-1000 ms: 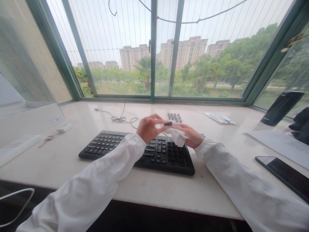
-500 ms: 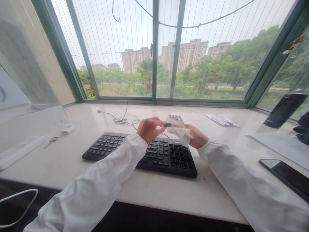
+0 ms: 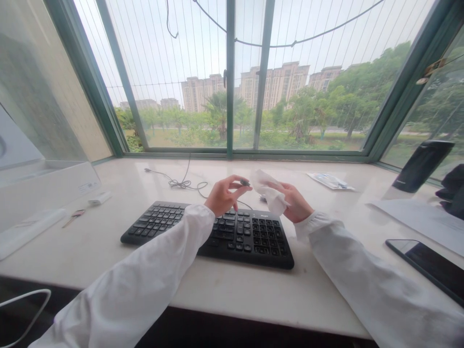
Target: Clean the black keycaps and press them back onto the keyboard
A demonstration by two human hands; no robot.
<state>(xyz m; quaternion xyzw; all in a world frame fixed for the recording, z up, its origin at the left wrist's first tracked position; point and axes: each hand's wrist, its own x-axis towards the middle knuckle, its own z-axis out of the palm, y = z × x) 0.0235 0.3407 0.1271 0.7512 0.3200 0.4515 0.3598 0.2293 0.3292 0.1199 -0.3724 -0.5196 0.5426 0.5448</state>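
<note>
My left hand (image 3: 224,195) pinches a small black keycap (image 3: 244,182) between thumb and fingertips, above the keyboard. A crumpled white tissue (image 3: 268,191) is gripped in my right hand (image 3: 296,203), just to the right of the keycap and apart from it. Beneath both hands lies a black keyboard (image 3: 268,256), partly covered by my left sleeve. The number pad (image 3: 268,236) at its right end shows bare square sockets without caps. Behind the tissue, a bit of the loose keycaps (image 3: 263,198) shows on the white tabletop; the others are hidden.
A coiled cable (image 3: 181,184) lies behind the keyboard. To the left are a key (image 3: 74,217), a small white block (image 3: 99,198) and a white box (image 3: 68,183). On the right sit a phone (image 3: 427,263), paper (image 3: 416,222), a plastic packet (image 3: 330,181) and a dark cylinder (image 3: 422,166).
My left hand has drawn the keycap slightly left, away from the tissue, and turned it. The tissue has spread upward in my right hand, covering the loose keycaps behind.
</note>
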